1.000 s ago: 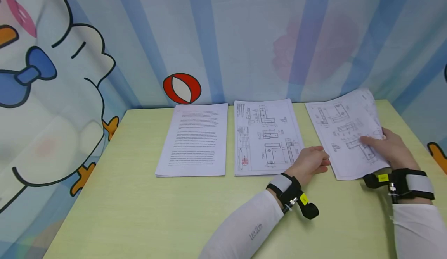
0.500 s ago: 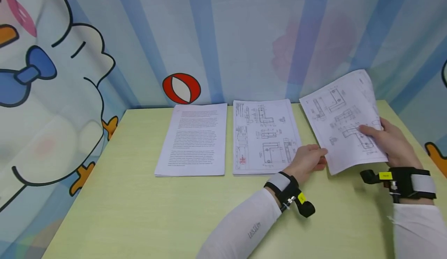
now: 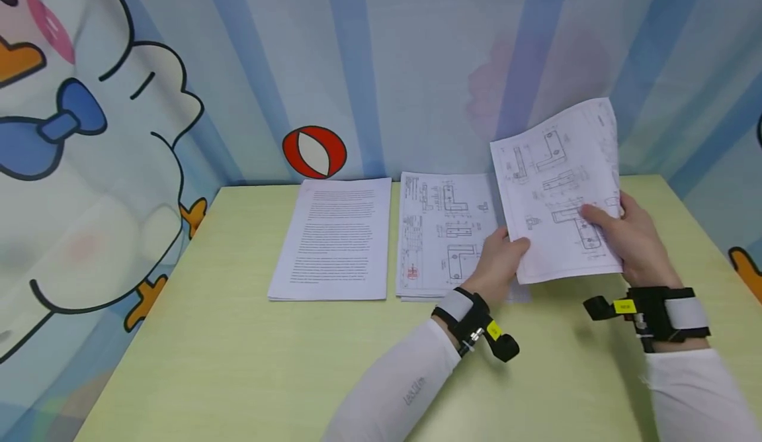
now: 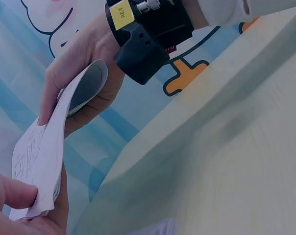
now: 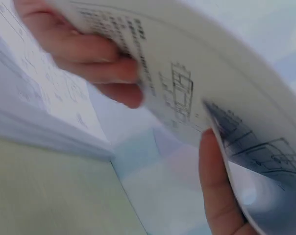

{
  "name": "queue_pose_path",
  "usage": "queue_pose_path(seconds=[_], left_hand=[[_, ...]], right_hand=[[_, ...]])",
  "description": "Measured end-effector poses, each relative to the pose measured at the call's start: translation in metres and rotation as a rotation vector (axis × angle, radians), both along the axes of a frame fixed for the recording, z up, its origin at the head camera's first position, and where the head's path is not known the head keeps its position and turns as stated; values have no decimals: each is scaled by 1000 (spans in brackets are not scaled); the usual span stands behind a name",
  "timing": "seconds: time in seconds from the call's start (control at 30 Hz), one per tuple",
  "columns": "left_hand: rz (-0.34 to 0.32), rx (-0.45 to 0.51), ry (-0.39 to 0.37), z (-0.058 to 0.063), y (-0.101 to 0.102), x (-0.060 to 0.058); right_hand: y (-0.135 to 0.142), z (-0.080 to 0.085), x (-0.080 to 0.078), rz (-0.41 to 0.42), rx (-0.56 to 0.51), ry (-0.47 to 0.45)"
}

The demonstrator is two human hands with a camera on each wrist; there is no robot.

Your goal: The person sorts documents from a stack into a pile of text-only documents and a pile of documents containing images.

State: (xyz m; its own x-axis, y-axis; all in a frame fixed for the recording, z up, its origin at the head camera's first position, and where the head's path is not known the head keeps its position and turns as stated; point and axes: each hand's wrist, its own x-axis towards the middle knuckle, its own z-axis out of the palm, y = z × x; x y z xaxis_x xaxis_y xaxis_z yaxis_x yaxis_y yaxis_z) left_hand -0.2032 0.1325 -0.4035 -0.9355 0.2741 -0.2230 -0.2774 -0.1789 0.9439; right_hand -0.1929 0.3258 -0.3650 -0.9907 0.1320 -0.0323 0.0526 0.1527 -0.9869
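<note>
A small sheaf of papers [image 3: 553, 164] printed with technical drawings is raised off the table, tilted and bowed. My right hand [image 3: 643, 243] grips its right edge, thumb on the front. At its lower left edge, my left hand [image 3: 497, 263] pinches the sheaf; in the left wrist view its thumb [image 4: 20, 193] presses the front. The right wrist view has the left hand's fingers [image 5: 99, 63] behind the pages, partly hidden. Below and left of the sheaf lies a stack of drawings [image 3: 431, 250], its right side covered by the sheaf and left hand.
A stack of text pages [image 3: 336, 243] lies left of the drawings on the pale yellow-green table [image 3: 250, 356]. A printed cloth backdrop [image 3: 417, 65] stands behind the table's far edge. Each wrist wears a black camera band [image 3: 667, 313].
The right hand has lifted the sheaf off the table and carried it left. The left hand, earlier just beside the sheaf's left edge, now pinches it and has shifted slightly left.
</note>
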Motion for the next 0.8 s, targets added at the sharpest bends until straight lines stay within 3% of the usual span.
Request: queue_pose_path(seconds=[0.13, 0.3, 0.47, 0.57, 0.8], left_hand=[[-4, -58, 70, 4, -22, -6], [46, -182, 160, 9, -56, -16], [97, -283, 202, 12, -89, -25], [102, -295, 209, 12, -107, -28], [98, -361, 215, 5, -138, -33]], right_hand=[[-18, 1, -2, 7, -94, 37], [-38, 1, -7, -2, -149, 60], [-52, -2, -11, -42, -37, 55], [-59, -4, -13, -43, 50, 39], [-78, -10, -17, -15, 143, -17]])
